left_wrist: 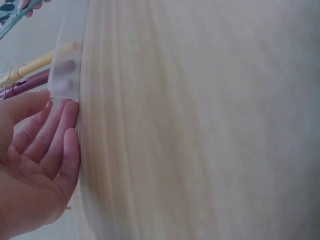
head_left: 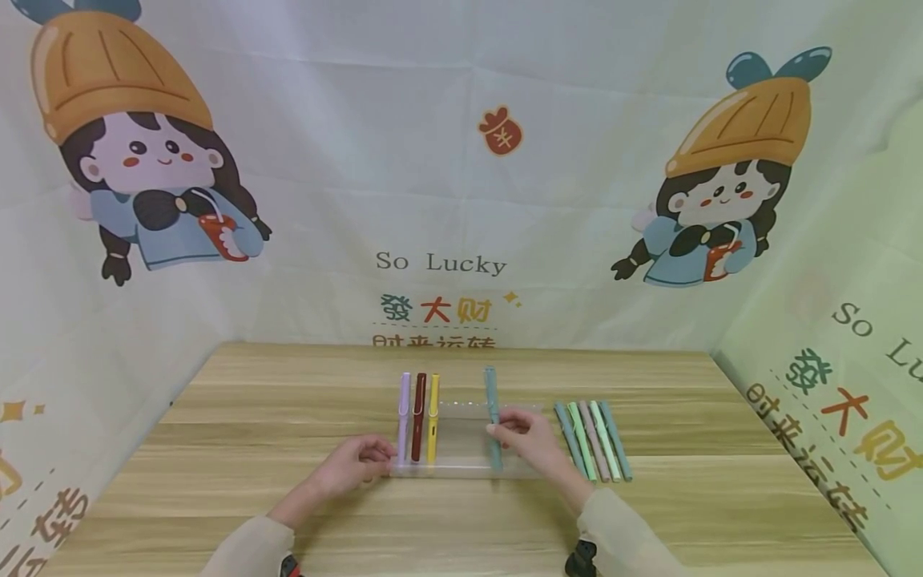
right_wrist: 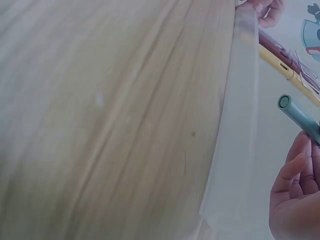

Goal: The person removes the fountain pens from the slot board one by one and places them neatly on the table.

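A clear plastic pen tray (head_left: 461, 472) lies on the table. Across its left part rest a lilac pen (head_left: 404, 417), a dark red pen (head_left: 418, 417) and a yellow pen (head_left: 433, 425), side by side. At the tray's left end, my left hand (head_left: 355, 465) holds the corner, its thumb (left_wrist: 35, 104) by the rim and its fingertips against the end. My right hand (head_left: 532, 439) pinches a blue-green pen (head_left: 492, 393) between thumb and fingers above the tray's right half. One end of that pen points toward the right wrist camera, apart from the yellow pen.
Right of the tray, several pens in green, blue-green and greyish pink (head_left: 594, 441) lie in a row on the wooden table (head_left: 288, 401). A printed cloth (head_left: 461, 200) hangs behind the table and along both sides.
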The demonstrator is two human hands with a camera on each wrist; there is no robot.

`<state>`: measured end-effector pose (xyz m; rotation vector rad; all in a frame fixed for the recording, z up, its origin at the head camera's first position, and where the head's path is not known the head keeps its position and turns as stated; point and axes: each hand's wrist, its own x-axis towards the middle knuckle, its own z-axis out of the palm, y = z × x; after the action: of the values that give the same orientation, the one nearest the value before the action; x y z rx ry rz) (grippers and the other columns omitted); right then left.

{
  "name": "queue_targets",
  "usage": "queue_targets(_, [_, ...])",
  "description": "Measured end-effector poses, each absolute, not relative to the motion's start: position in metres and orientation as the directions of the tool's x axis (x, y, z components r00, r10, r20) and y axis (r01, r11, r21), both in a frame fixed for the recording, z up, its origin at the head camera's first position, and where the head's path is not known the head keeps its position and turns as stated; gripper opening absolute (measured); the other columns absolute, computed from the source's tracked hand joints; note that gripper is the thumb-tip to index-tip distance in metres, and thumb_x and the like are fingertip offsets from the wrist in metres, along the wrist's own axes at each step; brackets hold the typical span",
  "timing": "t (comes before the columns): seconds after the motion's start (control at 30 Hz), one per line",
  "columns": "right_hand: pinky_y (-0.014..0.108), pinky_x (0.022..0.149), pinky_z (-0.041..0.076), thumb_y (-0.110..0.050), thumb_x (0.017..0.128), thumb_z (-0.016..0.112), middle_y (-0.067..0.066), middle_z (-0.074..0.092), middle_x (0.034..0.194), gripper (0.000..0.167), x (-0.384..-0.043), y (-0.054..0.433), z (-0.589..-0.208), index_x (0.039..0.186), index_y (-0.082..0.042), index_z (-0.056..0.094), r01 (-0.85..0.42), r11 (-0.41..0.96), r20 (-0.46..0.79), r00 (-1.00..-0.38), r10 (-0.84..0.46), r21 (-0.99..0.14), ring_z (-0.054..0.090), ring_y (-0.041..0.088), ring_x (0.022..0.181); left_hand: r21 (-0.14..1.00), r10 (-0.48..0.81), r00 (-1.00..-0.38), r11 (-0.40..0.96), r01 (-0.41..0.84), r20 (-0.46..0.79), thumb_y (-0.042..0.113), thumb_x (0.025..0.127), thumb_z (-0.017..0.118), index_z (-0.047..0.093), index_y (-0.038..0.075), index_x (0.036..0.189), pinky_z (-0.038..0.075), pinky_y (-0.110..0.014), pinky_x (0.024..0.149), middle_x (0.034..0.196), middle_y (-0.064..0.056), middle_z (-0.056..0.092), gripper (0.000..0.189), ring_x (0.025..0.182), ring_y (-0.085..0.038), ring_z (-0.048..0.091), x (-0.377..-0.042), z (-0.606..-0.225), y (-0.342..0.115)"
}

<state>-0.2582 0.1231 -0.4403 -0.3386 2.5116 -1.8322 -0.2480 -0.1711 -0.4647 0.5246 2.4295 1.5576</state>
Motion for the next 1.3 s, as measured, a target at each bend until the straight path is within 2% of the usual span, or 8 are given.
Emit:
queue_targets(0.2, [0.034,0.056,0.047,-0.022,0.079,0.067,0.003,0.06,0.076,0.028,-0.258,0.133,-0.442,0.094,0.001,0.061,-0.175,0.318,0.13,-0.979,-0.159,-0.932,0.057,0.016,0.066,0.907,0.407,-0.913,0.376,0.189,0.021,0.005,0.08,0.061,0.055,-0.006,0.098,0.048,-0.03,0.062,0.085,-0.008,0.059,0.021,0.077,-0.02,0.055,-0.248,-0.464,-0.171])
queue_targets(0.47, [0.034,0.057,0.047,-0.021,0.08,0.066,0.004,0.06,0.077,0.028,-0.253,0.148,-0.437,0.096,0.001,0.06,-0.163,0.366,0.113,-0.982,-0.152,-0.916,0.057,0.017,0.068,0.915,0.424,-0.905,0.355,0.193,0.027,0.004,0.082,0.059,0.054,-0.008,0.098,0.048,-0.033,0.06,0.086,-0.011,0.059,0.021,0.078,-0.023,0.055,-0.249,-0.466,-0.172])
queue_targets(0.77, [0.039,0.06,0.049,-0.009,0.081,0.063,0.008,0.061,0.078,0.025,-0.235,0.161,-0.412,0.096,0.009,0.059,-0.172,0.378,0.128,-0.982,-0.138,-0.91,0.058,0.023,0.069,0.905,0.415,-0.91,0.375,0.199,0.028,0.005,0.082,0.059,0.055,-0.006,0.097,0.048,-0.029,0.06,0.085,-0.009,0.059,0.02,0.076,-0.019,0.055,-0.248,-0.464,-0.171])
queue_targets(1.03, [0.035,0.064,0.049,-0.02,0.08,0.065,0.005,0.061,0.081,0.033,-0.247,0.186,-0.431,0.099,0.006,0.059,-0.141,0.397,0.097,-0.987,-0.13,-0.907,0.057,0.018,0.072,0.907,0.41,-0.912,0.375,0.192,0.023,0.005,0.081,0.06,0.056,-0.005,0.097,0.047,-0.029,0.06,0.084,-0.008,0.059,0.019,0.076,-0.02,0.055,-0.247,-0.465,-0.171])
queue_targets(1.3, [0.034,0.057,0.047,-0.021,0.082,0.063,0.005,0.059,0.077,0.032,-0.247,0.206,-0.433,0.1,0.005,0.058,-0.112,0.424,0.076,-0.992,-0.102,-0.899,0.055,0.02,0.07,0.907,0.412,-0.911,0.371,0.199,0.031,0.005,0.081,0.06,0.056,-0.006,0.097,0.047,-0.029,0.059,0.084,-0.009,0.059,0.02,0.075,-0.02,0.055,-0.248,-0.465,-0.172])
